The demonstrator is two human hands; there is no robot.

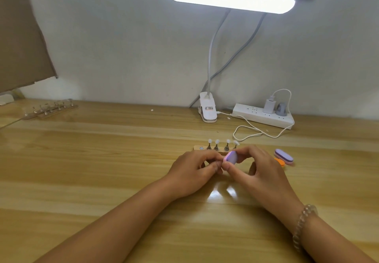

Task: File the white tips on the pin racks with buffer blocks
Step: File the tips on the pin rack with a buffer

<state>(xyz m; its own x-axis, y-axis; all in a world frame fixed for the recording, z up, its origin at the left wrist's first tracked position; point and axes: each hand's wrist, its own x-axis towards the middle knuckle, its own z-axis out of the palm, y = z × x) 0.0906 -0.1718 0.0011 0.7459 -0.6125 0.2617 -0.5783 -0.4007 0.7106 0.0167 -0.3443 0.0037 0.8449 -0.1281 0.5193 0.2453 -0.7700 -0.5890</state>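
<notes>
Filing is under way at the centre of the frame. The right hand [260,168] pinches a lilac buffer block [231,157] between thumb and fingertips, tilted so its flat face turns toward the left hand [194,166]. The left hand's fingers are curled in a tight pinch right against the block's lower end. What they hold is mostly hidden; a small greyish bit shows between thumb and forefinger, and I judge it to be a pin [212,165] with its tip pressed to the block.

Just above the hands lies the near rack [198,147]. Four pins stand on it with white tips [217,141], while its left slot shows only a bare disc, which fits a pin having been lifted out. Whether the four standing tips are filed is too small to tell.

A second rack [51,109] sits at the upper left, well apart from the hands. Its pins are visible, but their tips are too small to make out. Spare blocks [284,156] rest at the right, just beside the right hand.

So the task looks to be at an early tip of the near rack. The next move calls for short, light strokes of the block across the tip's edge, with the left pinch firm so the pin does not twist. After that the pin should go upright into the bare slot.
</notes>
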